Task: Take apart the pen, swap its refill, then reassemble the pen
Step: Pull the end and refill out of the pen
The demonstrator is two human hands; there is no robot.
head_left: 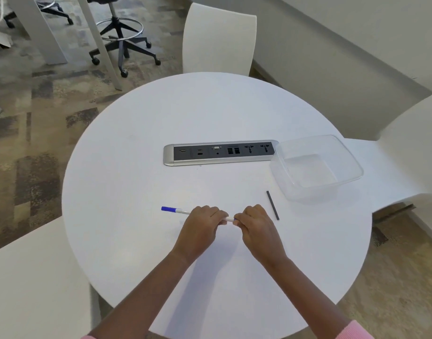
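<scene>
A white pen [183, 212] with a blue cap lies level just above the round white table [141, 167], cap end pointing left. My left hand [202, 222] is closed around the middle of its barrel. My right hand [255, 223] pinches the barrel's right end, where a bit of blue shows between the fingers. The two hands almost touch. A thin dark refill [272, 205] lies loose on the table to the right of my right hand, pointing away from me.
A clear plastic tub [351, 172] sits at the table's right edge, beyond the refill. A grey power and socket strip [219, 152] is set into the table's middle. White chairs [219, 37] stand around the table.
</scene>
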